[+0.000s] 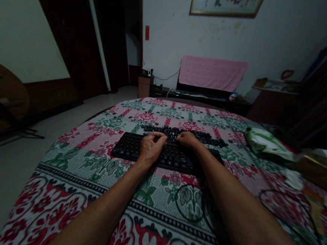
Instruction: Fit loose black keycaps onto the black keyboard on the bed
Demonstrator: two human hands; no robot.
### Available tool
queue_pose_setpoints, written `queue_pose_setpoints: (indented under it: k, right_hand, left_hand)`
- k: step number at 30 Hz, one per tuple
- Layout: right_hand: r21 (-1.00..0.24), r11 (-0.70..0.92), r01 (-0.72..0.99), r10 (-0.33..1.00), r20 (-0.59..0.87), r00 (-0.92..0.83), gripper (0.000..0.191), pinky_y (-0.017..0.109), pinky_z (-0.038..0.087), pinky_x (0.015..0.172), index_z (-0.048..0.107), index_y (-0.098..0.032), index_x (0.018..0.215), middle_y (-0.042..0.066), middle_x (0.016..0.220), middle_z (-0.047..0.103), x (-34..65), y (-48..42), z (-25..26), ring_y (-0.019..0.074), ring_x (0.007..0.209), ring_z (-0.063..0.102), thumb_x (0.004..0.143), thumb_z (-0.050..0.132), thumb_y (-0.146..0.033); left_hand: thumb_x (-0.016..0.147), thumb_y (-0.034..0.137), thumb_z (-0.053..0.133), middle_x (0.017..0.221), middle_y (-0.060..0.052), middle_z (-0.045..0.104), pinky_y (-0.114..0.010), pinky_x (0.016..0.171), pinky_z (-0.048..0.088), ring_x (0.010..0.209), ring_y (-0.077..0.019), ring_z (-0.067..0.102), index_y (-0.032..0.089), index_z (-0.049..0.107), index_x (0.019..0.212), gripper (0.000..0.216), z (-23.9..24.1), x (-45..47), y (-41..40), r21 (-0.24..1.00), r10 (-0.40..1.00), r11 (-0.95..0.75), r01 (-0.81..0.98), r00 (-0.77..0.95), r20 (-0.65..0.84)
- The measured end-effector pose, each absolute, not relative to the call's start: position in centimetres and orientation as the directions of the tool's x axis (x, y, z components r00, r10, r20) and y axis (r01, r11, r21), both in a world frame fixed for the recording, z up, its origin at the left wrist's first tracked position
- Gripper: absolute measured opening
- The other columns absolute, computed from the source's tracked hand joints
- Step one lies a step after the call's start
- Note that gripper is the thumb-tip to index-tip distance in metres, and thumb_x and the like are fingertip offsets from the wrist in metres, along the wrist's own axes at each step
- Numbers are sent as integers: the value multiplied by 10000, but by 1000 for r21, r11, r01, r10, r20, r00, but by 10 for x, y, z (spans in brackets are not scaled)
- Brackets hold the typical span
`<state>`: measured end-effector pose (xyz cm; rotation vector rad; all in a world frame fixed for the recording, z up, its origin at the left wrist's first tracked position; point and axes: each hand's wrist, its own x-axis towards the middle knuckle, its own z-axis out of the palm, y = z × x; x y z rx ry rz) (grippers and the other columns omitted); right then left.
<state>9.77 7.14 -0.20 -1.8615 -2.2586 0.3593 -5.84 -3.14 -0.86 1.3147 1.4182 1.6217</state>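
Note:
A black computer keyboard (174,159) lies flat on the patterned tablecloth before me. Just behind it, loose black keycaps (204,135) are spread in a long band. My left hand (152,146) is over the keyboard's upper middle, its thumb and forefinger closed in a pinch near the keycaps. To its right, my right hand (189,139) is also closed, fingertips at the near side of the band and wrist over the keyboard. Whatever either hand pinches is too small and dark to make out. My right forearm hides part of the keyboard's right end.
Black cable (188,218) loops over the floral tablecloth (93,147). On the right lie a green and white package (266,144), a brown box (319,170), crumpled white tissue (294,179) and a brush (315,210). A pink cloth (212,73) hangs by the far wall.

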Motion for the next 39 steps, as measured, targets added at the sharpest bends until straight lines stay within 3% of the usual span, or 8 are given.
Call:
queue_pose_setpoints:
  k: [8, 18, 28, 33, 39]
  right_hand:
    - [-322, 136, 937, 990, 84, -115, 278, 206, 444, 741, 729, -214, 865, 46, 922, 710, 100, 77, -15, 188, 878, 640, 765, 493, -319]
    - [-370, 98, 924, 994, 89, -70, 274, 215, 454, 747, 733, -224, 887, 42, 934, 714, 101, 74, -14, 197, 895, 647, 751, 530, -347]
    - [-320, 178, 931, 981, 132, -143, 295, 198, 426, 754, 728, -209, 903, 27, 955, 710, 108, 61, -1, 171, 898, 635, 798, 455, -243]
    - [-295, 243, 924, 970, 85, -228, 299, 206, 420, 716, 711, -219, 946, 24, 963, 705, 140, 43, 3, 175, 876, 631, 801, 465, -307]
    - [-238, 159, 958, 987, 72, -146, 329, 280, 412, 796, 670, -247, 1026, 52, 1063, 671, 164, 22, -1, 222, 977, 599, 795, 489, -396]
  left_hand:
    - [684, 375, 615, 645, -34, 684, -218, 559, 449, 621, -152, 640, 162, 658, 798, 246, -4, -59, -32, 967, 913, -209, 148, -325, 247]
    - [678, 375, 619, 644, -28, 686, -224, 578, 458, 637, -155, 643, 169, 661, 798, 242, -5, -59, -33, 967, 910, -217, 133, -332, 250]
    - [677, 386, 612, 624, -21, 676, -217, 546, 441, 600, -149, 628, 181, 667, 779, 235, -7, -62, -30, 959, 905, -201, 201, -336, 261]
    - [667, 354, 609, 556, -22, 651, -231, 524, 432, 552, -159, 615, 188, 670, 722, 186, -12, -65, -27, 943, 925, -158, 294, -289, 245]
    - [663, 348, 605, 562, -42, 649, -244, 526, 435, 549, -171, 616, 183, 663, 686, 177, -9, -66, -30, 914, 942, -120, 388, -246, 228]
